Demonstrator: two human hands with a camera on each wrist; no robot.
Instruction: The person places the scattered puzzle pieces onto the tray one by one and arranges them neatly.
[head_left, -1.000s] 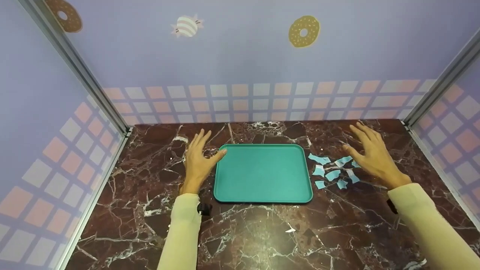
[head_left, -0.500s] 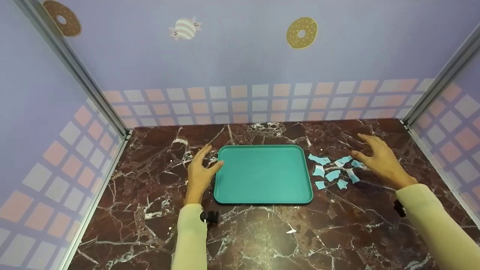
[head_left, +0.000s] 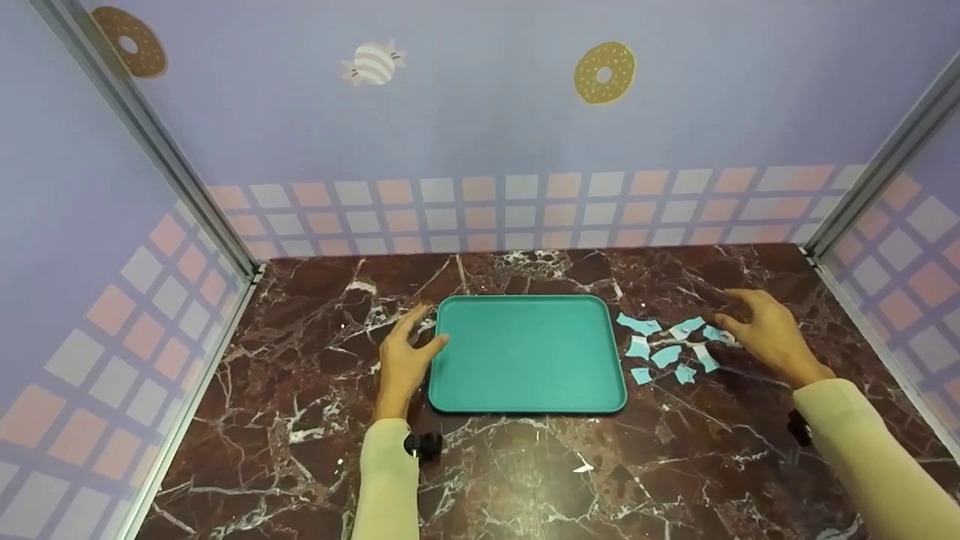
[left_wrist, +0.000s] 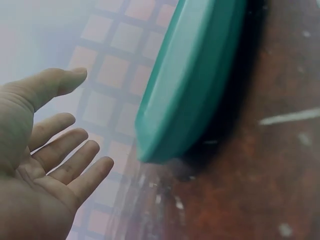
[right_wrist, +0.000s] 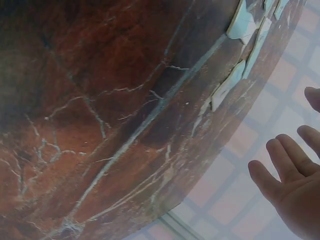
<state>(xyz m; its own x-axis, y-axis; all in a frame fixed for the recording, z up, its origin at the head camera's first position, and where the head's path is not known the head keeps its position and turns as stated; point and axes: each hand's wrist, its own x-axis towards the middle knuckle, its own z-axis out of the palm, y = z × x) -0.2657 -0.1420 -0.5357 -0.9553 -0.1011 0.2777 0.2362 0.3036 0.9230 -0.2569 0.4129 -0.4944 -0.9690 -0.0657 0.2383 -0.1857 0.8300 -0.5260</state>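
A teal rectangular tray [head_left: 527,354] lies flat in the middle of the table, with nothing on it. To its right several light-blue, irregular flat pieces [head_left: 667,355] with whitish parts are scattered. My left hand [head_left: 403,364] is at the tray's left edge, fingers extended and thumb apart, holding nothing; in the left wrist view its palm and spread fingers show beside the tray's rim [left_wrist: 185,100]. My right hand [head_left: 769,334] hovers by the right side of the pieces, fingers loosely bent, holding nothing. In the right wrist view a blue piece [right_wrist: 229,85] lies apart from its fingertips.
The table [head_left: 300,465] has a dark red marble pattern with white veins. Purple walls with pink and white squares enclose it at the back [head_left: 480,127], left [head_left: 112,300] and right [head_left: 911,262]. Both wrists carry a small black device, such as the left wrist's [head_left: 424,445].
Both hands have drawn slightly toward the near side and lowered. The right hand has also shifted right, its fingers now more bent. Tray and pieces have stayed in place.
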